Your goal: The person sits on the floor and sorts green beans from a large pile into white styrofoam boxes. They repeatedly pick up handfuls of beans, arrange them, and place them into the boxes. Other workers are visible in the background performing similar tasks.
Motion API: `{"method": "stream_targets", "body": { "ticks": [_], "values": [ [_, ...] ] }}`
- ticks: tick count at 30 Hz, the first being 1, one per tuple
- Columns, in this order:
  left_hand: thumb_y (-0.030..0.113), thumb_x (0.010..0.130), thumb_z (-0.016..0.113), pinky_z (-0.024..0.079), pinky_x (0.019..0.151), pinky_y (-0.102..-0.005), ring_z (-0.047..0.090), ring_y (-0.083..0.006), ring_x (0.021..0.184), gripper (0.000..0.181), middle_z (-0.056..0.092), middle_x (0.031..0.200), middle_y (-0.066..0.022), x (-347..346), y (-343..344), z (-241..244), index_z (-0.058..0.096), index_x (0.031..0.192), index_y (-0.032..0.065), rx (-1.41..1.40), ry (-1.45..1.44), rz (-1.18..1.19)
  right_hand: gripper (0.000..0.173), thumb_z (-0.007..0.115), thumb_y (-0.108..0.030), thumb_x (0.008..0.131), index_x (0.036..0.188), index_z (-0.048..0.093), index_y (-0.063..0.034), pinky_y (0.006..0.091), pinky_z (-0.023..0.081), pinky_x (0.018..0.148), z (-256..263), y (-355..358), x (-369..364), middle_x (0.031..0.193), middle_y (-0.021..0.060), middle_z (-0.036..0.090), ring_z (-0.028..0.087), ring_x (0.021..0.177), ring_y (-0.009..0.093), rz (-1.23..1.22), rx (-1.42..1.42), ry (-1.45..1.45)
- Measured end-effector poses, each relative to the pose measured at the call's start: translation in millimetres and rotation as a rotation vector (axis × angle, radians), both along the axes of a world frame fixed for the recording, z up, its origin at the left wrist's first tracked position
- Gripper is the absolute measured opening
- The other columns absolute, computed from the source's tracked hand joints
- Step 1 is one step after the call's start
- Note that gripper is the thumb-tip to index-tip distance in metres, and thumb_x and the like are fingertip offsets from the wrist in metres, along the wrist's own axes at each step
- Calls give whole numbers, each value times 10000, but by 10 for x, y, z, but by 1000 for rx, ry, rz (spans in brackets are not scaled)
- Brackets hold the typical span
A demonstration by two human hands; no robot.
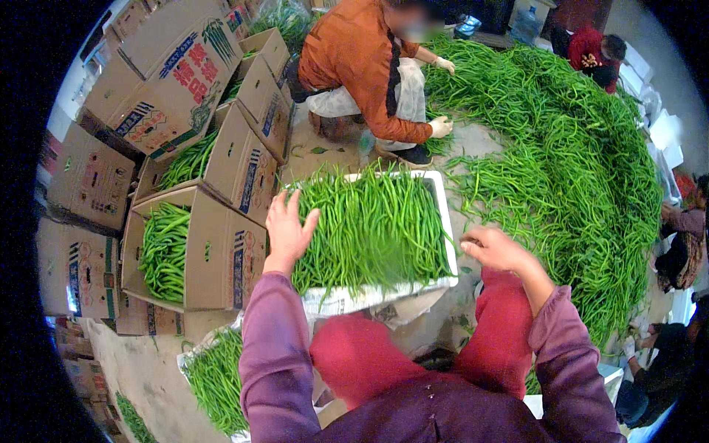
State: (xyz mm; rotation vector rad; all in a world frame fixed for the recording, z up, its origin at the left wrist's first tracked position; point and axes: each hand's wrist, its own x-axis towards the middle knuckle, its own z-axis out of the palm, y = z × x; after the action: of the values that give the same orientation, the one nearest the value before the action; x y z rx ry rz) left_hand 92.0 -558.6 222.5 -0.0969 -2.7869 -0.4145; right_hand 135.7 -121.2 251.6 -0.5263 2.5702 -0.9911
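Note:
Long green chili peppers (365, 227) lie lengthwise side by side in a white foam box (445, 205) in front of my knees, filling it to the rim. My left hand (289, 230) is at the box's left edge, fingers spread, over or against the outermost peppers; contact is unclear. Just beyond the right rim hovers my right hand (493, 248), its fingers curled. Whether anything thin is between those fingertips cannot be made out. Pale sheeting (343, 300) hangs over the box's near side.
A large heap of green peppers (576, 166) covers the floor at right. Printed cardboard cartons (221, 255), some holding peppers, line the left. Another filled box (216, 382) sits at lower left. A gloved co-worker (360, 72) squats ahead; other people (595, 55) are around the heap.

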Motion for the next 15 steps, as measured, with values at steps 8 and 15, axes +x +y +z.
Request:
{"method": "stream_targets", "body": {
  "ticks": [8, 15],
  "values": [
    [442, 720, 709, 205, 1090, -590, 307, -377, 1349, 615, 421, 1393, -134, -714, 763, -189, 566, 1244, 154, -66, 94, -427, 398, 522, -352, 934, 1027, 632, 19, 409, 491, 800, -416, -790, -2042, 945, 216, 653, 637, 883, 349, -118, -109, 171],
    [471, 761, 667, 193, 1073, -636, 322, -397, 1331, 598, 385, 1433, -179, -795, 1056, -822, 551, 1308, 257, 34, -269, -415, 669, 533, -588, 862, 1104, 634, 27, 427, 465, 904, -1323, -1461, -3160, 1095, 247, 643, 611, 1049, 378, 84, 203, -111]
  ]
}}
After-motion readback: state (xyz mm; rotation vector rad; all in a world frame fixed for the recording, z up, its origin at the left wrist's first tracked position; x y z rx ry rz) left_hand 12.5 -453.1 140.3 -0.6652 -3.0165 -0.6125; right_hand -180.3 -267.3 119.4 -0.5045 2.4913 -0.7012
